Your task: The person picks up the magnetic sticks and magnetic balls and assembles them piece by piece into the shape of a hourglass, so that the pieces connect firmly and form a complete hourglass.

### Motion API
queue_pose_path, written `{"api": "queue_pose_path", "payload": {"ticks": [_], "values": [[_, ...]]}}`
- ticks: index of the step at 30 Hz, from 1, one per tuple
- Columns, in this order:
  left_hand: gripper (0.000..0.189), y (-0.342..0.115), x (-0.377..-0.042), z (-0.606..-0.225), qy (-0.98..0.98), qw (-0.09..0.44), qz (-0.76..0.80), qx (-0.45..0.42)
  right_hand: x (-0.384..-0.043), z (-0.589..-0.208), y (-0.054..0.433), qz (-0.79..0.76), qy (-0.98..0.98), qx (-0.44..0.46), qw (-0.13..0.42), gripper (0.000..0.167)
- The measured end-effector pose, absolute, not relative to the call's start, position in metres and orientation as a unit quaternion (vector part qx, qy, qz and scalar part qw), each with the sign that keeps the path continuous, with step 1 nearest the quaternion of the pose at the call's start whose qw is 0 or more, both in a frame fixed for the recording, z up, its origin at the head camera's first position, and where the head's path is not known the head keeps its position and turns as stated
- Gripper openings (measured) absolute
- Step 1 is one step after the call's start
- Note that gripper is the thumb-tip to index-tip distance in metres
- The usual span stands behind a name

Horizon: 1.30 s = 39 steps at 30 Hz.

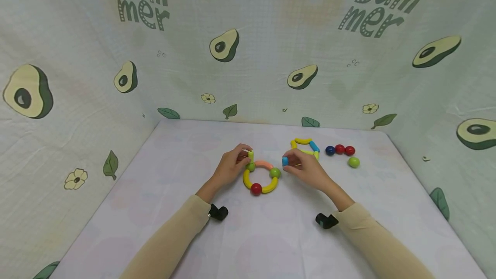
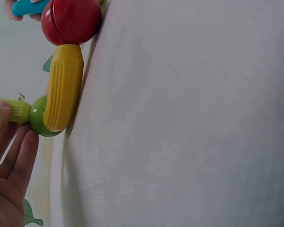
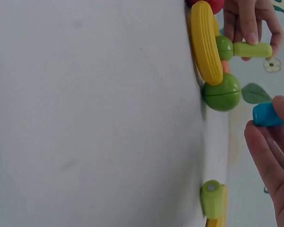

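A ring of curved yellow rods (image 1: 247, 179), an orange curved rod (image 1: 265, 164), two green balls (image 1: 274, 172) and a red ball (image 1: 256, 189) lies flat on the table. My left hand (image 1: 231, 163) pinches a light green rod (image 1: 251, 156), which stands upright on the ring's left green ball (image 2: 39, 116). Just right of the ring, my right hand (image 1: 306, 168) holds a blue rod (image 3: 265, 114) between thumb and fingers, above the table and apart from the ring's right green ball (image 3: 222, 92).
Behind my right hand lie yellow rods (image 1: 303, 141), a blue rod (image 1: 314, 146) and light green rods (image 1: 316, 155) in a loose outline. Farther right sit a dark blue ball (image 1: 330, 150), two red balls (image 1: 339, 149) and a green ball (image 1: 354, 162). A patterned cloth (image 1: 263, 55) rises behind the table.
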<state>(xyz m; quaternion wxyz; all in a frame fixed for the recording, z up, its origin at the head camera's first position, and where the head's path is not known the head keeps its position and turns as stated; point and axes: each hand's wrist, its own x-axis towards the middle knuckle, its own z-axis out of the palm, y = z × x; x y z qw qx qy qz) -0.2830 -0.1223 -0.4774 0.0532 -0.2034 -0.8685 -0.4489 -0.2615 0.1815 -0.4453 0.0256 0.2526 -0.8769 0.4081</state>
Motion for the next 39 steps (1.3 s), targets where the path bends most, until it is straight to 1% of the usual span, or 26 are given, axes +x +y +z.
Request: {"api": "queue_pose_path", "payload": {"ticks": [8,15,30,39], "values": [[0.031,-0.122,-0.283,-0.477,-0.874,0.049,-0.443,-0.195,-0.266,-0.451,0.163,0.421,-0.873,0.246,0.019,0.03],[0.032,-0.121,-0.283,-0.478,-0.873,0.05,-0.443,-0.196,-0.265,-0.454,0.156,0.434,-0.867,0.243,0.011,0.028],[0.032,-0.128,-0.276,-0.478,-0.864,0.064,-0.457,-0.201,-0.276,-0.457,0.149,0.423,-0.874,0.237,0.031,0.026],[0.032,-0.13,-0.272,-0.478,-0.856,0.057,-0.473,-0.202,-0.281,-0.46,0.147,0.423,-0.876,0.228,0.041,0.027]]}}
